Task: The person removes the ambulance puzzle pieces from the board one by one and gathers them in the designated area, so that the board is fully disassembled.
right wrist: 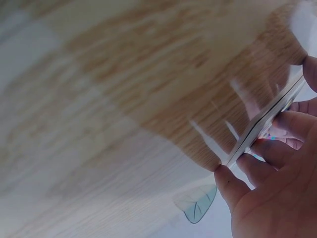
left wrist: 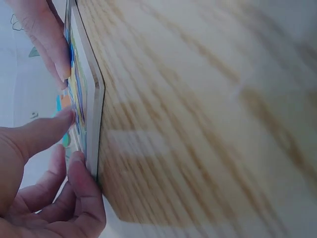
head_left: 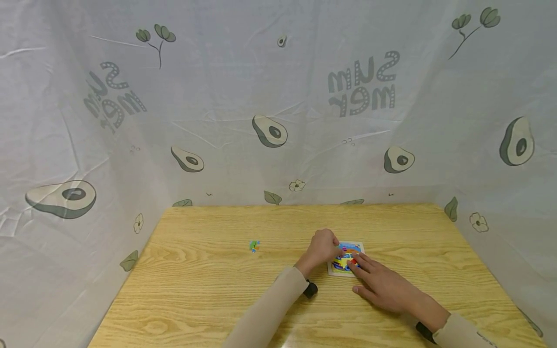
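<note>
A small jigsaw puzzle board [head_left: 341, 272] with a pale border and a bright yellow vehicle picture lies on the table. My left hand [head_left: 323, 246] is at its left side, fingers curled and thumb tip over the picture. In the left wrist view, this hand pinches an orange and teal puzzle piece [left wrist: 64, 101], partly hidden by the thumb and tilted up from the board. My right hand [head_left: 385, 286] lies over the board's right side with fingers extended, fingertips touching the picture. In the right wrist view its fingers [right wrist: 275, 151] rest along the board's edge.
A loose green and blue puzzle piece [head_left: 254, 246] lies on the wooden table [head_left: 196, 290], left of the board. A pale printed curtain [head_left: 226, 159] hangs behind the table and along both sides.
</note>
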